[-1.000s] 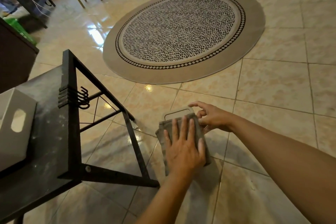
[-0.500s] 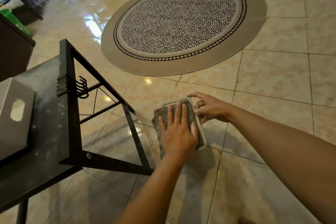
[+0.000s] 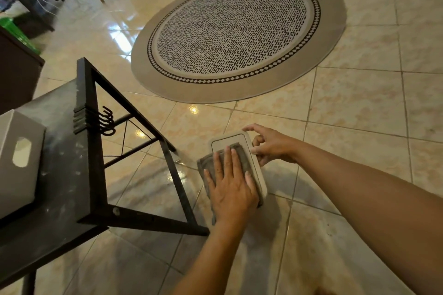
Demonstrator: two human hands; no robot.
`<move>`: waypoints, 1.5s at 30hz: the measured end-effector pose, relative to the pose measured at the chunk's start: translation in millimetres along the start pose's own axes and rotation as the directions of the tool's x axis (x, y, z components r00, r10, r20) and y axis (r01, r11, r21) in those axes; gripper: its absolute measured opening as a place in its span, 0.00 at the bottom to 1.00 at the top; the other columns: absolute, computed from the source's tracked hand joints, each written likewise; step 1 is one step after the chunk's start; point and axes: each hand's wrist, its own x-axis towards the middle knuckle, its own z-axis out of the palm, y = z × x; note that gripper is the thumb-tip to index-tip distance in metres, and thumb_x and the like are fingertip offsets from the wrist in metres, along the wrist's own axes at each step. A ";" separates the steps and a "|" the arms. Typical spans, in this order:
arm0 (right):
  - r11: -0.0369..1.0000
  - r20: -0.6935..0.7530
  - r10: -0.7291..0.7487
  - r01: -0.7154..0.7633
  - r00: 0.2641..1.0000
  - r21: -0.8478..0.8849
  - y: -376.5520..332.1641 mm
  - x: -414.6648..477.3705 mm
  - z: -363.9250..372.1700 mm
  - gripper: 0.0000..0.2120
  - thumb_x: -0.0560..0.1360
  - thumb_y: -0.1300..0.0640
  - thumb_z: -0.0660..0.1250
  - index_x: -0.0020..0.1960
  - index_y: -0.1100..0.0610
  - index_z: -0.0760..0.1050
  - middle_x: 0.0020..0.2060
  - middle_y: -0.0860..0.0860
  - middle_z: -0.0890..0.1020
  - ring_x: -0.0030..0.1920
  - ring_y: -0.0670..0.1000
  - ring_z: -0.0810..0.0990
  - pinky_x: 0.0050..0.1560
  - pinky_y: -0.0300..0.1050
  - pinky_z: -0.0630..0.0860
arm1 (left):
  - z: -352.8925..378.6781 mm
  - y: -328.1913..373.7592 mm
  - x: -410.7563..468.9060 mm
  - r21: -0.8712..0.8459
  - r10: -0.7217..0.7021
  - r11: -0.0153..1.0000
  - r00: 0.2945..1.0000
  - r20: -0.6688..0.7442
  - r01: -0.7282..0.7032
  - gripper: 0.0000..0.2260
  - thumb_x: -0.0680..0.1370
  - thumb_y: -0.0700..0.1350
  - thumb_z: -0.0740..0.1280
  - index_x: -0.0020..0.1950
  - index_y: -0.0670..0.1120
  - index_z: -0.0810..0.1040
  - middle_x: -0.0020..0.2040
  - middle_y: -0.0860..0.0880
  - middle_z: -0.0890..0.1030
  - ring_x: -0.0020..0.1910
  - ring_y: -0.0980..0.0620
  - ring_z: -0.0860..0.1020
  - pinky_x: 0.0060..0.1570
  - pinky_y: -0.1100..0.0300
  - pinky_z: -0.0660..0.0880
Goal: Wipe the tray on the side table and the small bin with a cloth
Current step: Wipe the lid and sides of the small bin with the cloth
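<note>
A small beige tray [image 3: 239, 139] with rounded corners is held above the floor, tilted, to the right of the side table [image 3: 62, 175]. My right hand [image 3: 273, 146] grips the tray's right edge near its far end. A grey cloth [image 3: 208, 163] lies over the tray's middle and near part, and its left side hangs past the tray's edge. My left hand [image 3: 231, 187] presses flat on the cloth with fingers stretched out. The tray's far end is bare. A small white bin [image 3: 19, 163] with a handle cut-out stands on the side table at the far left.
The black metal side table has a dusty dark top, a rack of hooks [image 3: 105, 122] and diagonal braces close to my left hand. A round patterned rug [image 3: 235, 31] lies on the glossy tiled floor ahead. Dark furniture [image 3: 16, 74] and chair legs stand at the upper left.
My left hand slid the cloth up to the tray's far end, then back toward me, uncovering the far end again. My right hand kept its grip on the edge.
</note>
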 end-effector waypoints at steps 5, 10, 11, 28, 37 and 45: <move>1.000 0.004 0.003 -0.002 1.000 -0.030 1.6 0.5 -1.9 0.32 0.76 0.72 0.63 0.74 0.49 0.64 0.38 0.55 0.74 0.37 0.51 0.77 0.39 0.47 0.83 | 7.0 27.3 -6.4 0.024 0.091 0.995 0.995 0.028 -0.092 0.29 0.82 0.57 0.40 0.80 0.49 0.37 0.80 0.49 0.35 0.77 0.47 0.31 0.74 0.42 0.31; 1.000 -0.017 0.002 -0.002 1.000 -0.017 -1.4 0.5 -0.1 0.31 0.77 0.71 0.64 0.74 0.50 0.64 0.38 0.55 0.74 0.34 0.49 0.80 0.37 0.47 0.83 | -8.7 7.4 -3.8 -0.005 -0.018 1.000 0.999 0.042 0.018 0.30 0.83 0.57 0.43 0.79 0.50 0.32 0.79 0.50 0.30 0.75 0.49 0.26 0.75 0.41 0.33; 1.000 -0.015 0.002 -0.003 1.000 -0.018 -1.8 1.7 0.3 0.30 0.77 0.71 0.64 0.74 0.50 0.64 0.38 0.55 0.74 0.34 0.49 0.79 0.37 0.47 0.83 | -7.7 8.6 -14.1 -0.021 -0.004 1.000 0.998 0.058 0.005 0.30 0.83 0.57 0.44 0.78 0.50 0.31 0.78 0.49 0.29 0.75 0.49 0.26 0.74 0.41 0.32; 0.999 -0.002 -0.011 0.011 1.000 -0.036 -1.5 3.8 3.6 0.31 0.76 0.70 0.65 0.74 0.49 0.63 0.38 0.55 0.75 0.39 0.52 0.78 0.44 0.53 0.84 | -12.2 22.1 -1.5 -0.158 0.041 0.987 0.989 0.139 -0.018 0.28 0.84 0.56 0.43 0.79 0.52 0.34 0.78 0.53 0.31 0.76 0.51 0.28 0.75 0.42 0.34; 1.000 -0.002 0.000 0.000 1.000 -0.019 -2.7 4.0 3.0 0.31 0.77 0.72 0.62 0.75 0.50 0.63 0.38 0.55 0.73 0.34 0.49 0.78 0.38 0.47 0.83 | -13.5 7.1 18.3 -0.052 0.025 0.998 0.997 0.074 -0.022 0.32 0.82 0.62 0.47 0.80 0.53 0.36 0.80 0.51 0.34 0.77 0.49 0.29 0.74 0.41 0.32; 1.000 0.009 -0.001 0.001 1.000 -0.027 -4.1 2.9 3.6 0.31 0.77 0.73 0.62 0.75 0.50 0.63 0.38 0.55 0.74 0.34 0.50 0.78 0.39 0.48 0.83 | -11.3 9.5 12.6 -0.016 0.015 1.000 0.994 0.105 -0.013 0.33 0.81 0.64 0.44 0.80 0.53 0.34 0.79 0.51 0.31 0.76 0.48 0.27 0.74 0.39 0.32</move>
